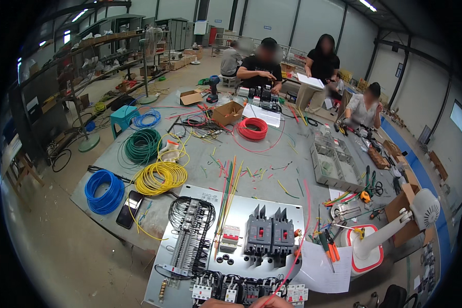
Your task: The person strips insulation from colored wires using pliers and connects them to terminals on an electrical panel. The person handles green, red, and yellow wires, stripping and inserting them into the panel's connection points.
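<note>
So a big grey worktop (pixel 200 154) is sitting under everything, and a silver sheet-metal panel (pixel 246 205) is lying on its near side. A loose round coil of yellow wire (pixel 159 189) is resting just beyond the panel's left corner, and two boxy black circuit breakers (pixel 259 233) are standing on the panel's right half. Down at its near edge, my right hand (pixel 273 303) is pinching a long thin red wire (pixel 304 235) that's arching up over the panel's right side; my left hand (pixel 220 304) is showing beside it, mostly cut off, so I'm not able to tell its grip.

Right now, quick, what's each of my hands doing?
Left hand: mostly cut off at the lower edge; can't tell.
Right hand: closed, holding the red wire.
</note>
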The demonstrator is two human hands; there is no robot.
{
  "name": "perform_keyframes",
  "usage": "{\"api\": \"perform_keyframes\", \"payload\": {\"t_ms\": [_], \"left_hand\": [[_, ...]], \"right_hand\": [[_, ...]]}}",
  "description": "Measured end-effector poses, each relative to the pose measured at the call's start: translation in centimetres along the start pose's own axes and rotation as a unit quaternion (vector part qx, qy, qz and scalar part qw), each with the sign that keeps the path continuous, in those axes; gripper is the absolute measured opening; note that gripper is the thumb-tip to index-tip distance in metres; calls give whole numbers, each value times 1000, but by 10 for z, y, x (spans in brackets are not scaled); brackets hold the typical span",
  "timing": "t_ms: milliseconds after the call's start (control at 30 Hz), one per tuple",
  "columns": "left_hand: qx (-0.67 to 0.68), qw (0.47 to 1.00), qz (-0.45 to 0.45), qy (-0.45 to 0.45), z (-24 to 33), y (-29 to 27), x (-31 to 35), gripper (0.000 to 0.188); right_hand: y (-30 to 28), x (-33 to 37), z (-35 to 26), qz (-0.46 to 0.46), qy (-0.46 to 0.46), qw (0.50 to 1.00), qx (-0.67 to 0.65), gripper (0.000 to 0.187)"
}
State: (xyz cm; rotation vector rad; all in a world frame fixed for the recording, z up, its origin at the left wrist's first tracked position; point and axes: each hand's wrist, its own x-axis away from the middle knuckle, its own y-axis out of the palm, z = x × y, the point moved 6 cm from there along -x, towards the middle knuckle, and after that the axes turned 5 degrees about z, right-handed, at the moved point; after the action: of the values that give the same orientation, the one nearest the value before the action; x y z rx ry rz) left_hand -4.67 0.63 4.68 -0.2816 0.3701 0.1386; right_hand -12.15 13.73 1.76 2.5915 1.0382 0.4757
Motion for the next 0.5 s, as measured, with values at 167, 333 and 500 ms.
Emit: {"api": "perform_keyframes", "payload": {"t_ms": [167,333,500], "left_hand": [[-5,999,34,21,-1,8,1,18],[12,999,30,23,2,11,-1,17],[21,999,28,24,7,14,-2,17]], "right_hand": [[-5,4,-1,14,-29,999,9,9],[-4,3,-7,-16,-26,999,-17,14],[-7,9,-4,2,-28,999,-17,17]]}}
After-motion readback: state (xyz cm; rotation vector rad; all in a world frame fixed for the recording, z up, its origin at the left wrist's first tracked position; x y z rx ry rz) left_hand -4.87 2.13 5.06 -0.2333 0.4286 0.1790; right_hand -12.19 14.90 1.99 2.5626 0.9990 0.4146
